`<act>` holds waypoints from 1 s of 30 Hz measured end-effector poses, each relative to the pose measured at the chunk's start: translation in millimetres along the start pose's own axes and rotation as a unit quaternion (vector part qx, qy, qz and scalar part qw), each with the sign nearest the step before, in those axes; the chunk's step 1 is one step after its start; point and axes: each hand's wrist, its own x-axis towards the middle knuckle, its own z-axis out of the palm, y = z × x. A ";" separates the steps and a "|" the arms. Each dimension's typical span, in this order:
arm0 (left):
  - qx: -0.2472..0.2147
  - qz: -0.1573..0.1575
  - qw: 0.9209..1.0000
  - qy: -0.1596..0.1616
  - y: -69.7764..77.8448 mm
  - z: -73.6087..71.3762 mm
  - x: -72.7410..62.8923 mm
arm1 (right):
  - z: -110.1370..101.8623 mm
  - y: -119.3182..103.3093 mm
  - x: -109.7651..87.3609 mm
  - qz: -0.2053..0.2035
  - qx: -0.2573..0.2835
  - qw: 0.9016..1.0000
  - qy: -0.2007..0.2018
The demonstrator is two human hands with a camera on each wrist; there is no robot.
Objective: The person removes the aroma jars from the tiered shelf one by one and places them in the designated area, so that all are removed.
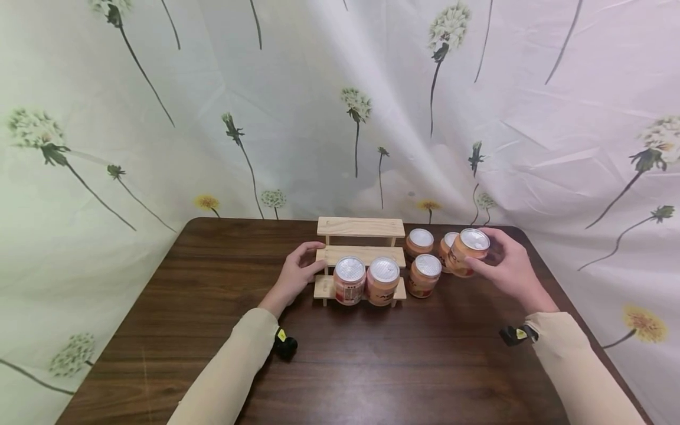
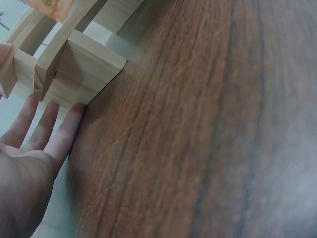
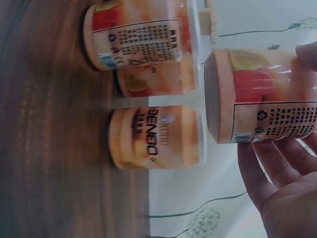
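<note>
A can with an orange label and silver lid (image 1: 467,255) is in my right hand (image 1: 512,265), whose thumb and fingers grip it by the sides. The right wrist view has this can (image 3: 247,94) raised off the table, fingers beneath it in that picture. My left hand (image 1: 293,276) holds the left end of a three-step wooden rack (image 1: 361,226). Up close, its straight fingertips (image 2: 74,111) lie against the rack's end pieces (image 2: 89,64). Two similar cans, a left one (image 1: 350,289) and a right one (image 1: 382,290), stand side by side on the lowest step.
Right of the rack, three more cans stand on the dark wooden table (image 1: 372,366): a front can (image 1: 424,283), a back can (image 1: 417,245) and one (image 1: 445,251) partly behind the held can. A dandelion-print cloth (image 1: 297,118) hangs behind the table.
</note>
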 end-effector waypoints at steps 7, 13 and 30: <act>0.003 -0.001 1.000 0.000 -1.1 1.7 0.3 | 0.9 10.2 -11.8 0.027 -0.012 1.000 -0.007; -0.004 0.000 1.000 0.000 -0.4 1.2 0.2 | 4.9 25.4 -19.1 0.036 -0.027 0.999 -0.021; 0.001 0.001 1.000 0.000 -0.2 0.8 0.3 | 24.2 52.2 -34.9 0.068 -0.064 0.994 -0.063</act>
